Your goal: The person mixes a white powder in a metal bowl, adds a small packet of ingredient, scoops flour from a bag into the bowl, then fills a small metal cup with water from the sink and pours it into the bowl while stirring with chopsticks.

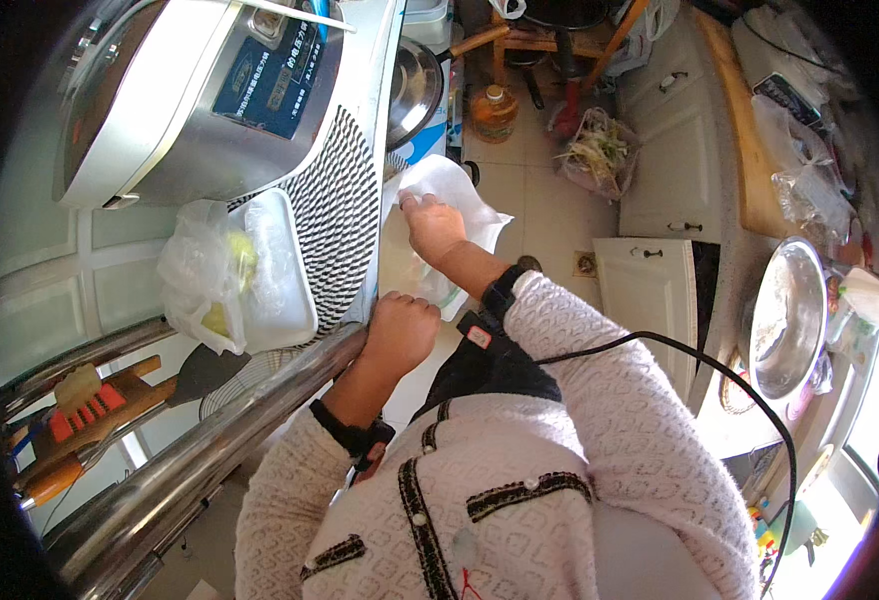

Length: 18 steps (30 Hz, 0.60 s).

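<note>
A thin white bag or sheet (450, 183), creased and partly see-through, hangs beside the shelf edge in front of me. My right hand (435, 228) is closed on its upper part, thumb and fingers pinching it. Lower down, close to the metal rail, my left hand (400, 335) is curled with the knuckles up. Its fingertips are hidden, so what it grips cannot be made out. Between the hands, the bag's pale side covers whatever lies behind it.
On the left shelf stand a silver electric cooker (210, 100), a striped mat (335, 200) and a white tray (295, 270) beside a plastic bag of green produce (210, 270). An oil bottle (494, 112) sits on the floor; a steel basin (788, 318) rests on the right counter.
</note>
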Motion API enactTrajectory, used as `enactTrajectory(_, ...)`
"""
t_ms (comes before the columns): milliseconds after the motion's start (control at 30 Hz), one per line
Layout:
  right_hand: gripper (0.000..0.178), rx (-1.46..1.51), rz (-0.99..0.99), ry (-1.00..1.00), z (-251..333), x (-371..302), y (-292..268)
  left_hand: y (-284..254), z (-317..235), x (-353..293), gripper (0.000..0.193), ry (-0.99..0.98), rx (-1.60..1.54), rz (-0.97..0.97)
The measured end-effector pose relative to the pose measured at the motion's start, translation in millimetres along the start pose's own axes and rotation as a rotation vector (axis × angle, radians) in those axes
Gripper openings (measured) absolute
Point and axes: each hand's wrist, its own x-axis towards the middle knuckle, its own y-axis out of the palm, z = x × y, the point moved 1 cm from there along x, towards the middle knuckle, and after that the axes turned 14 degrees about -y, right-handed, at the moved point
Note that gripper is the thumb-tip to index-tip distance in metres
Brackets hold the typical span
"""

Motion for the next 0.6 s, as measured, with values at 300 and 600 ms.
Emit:
enactTrajectory(300, 0.042, 0.592, 0.021, 0.406, -27, 5, -22, -1, -1, 1, 0.012, -0.003, -0.021, -0.024)
enactTrajectory(600, 0.058, 1.036, 0.377, 0.556, -14, -26, 4, -1, -2, 1, 0.01, 0.013, -0.007, -0.015)
